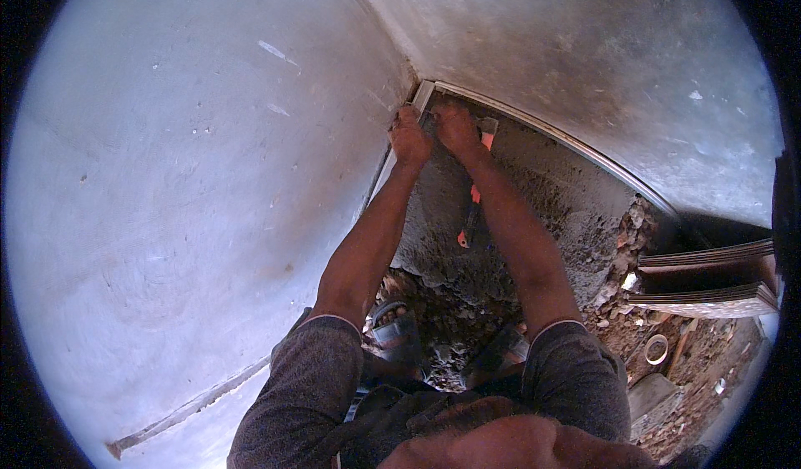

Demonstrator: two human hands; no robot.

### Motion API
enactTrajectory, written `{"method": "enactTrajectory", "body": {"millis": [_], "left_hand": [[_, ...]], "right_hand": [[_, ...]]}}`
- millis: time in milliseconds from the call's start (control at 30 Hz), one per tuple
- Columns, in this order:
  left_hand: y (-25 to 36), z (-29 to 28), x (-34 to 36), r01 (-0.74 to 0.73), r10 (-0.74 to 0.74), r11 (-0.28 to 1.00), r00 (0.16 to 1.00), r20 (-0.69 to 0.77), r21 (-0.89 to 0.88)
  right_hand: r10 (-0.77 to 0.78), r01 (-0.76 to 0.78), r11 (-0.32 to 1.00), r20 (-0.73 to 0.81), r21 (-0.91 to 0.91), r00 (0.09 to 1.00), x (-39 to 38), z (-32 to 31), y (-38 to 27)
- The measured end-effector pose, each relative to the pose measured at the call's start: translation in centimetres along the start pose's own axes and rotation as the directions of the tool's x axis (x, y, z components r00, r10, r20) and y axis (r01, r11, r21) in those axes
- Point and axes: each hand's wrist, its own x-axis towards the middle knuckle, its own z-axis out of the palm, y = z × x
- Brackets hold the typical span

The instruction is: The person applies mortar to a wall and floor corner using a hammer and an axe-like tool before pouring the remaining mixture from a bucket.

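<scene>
Skirting strip, pale, sits at upper centre of the frame, right in the room corner where the two grey walls meet the mortar bed. A second pale strip runs from that corner toward the right along the far wall.

My left hand is closed over the lower end of the corner piece, fingers curled and pressed against it. My right hand is just beside it, also curled, knuckles up; I cannot tell whether it pinches the strip or only bears on it. Both arms are stretched out.

An orange-handled tool lies on the mortar under my right forearm, untouched.

Step, as I judge it: seating the strip end into the corner. Next move likely needs steady pressure with both hands and a check that the end stays flush to both walls.

Outward: rubble at right, stacked tiles, a tape roll, sandals at lower centre.
</scene>
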Motion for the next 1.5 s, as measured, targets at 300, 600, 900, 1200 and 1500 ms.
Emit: {"method": "enactTrajectory", "body": {"millis": [300,600,900,1200,1500], "left_hand": [[0.6,0.8,0.5,-0.075,0.062,0.988,0.993,0.100,0.137],[0.4,0.4,2.5,-0.151,0.122,0.986,0.947,0.297,0.076],[-1.0,-0.8,1.2,-0.344,0.347,0.937,0.938,0.031,-0.068],[-2.6,-3.2,0.2,-0.343,0.341,0.938,0.939,0.047,0.055],[-0.7,-1.1,-7.7,-0.160,0.167,0.959,0.986,0.010,-0.233]], "right_hand": [[-0.110,0.110,0.994,0.010,-0.012,0.994,0.4,-1.2,0.1],[-0.065,0.063,0.997,0.056,0.049,0.996,1.1,-1.2,0.0],[-0.040,0.037,0.999,0.070,0.040,0.997,1.3,-0.8,0.1],[-0.009,0.014,0.995,0.053,-0.097,0.999,1.1,-0.3,-1.6],[-0.024,0.015,0.996,-0.105,-0.082,0.994,1.4,2.5,-0.5]]}}
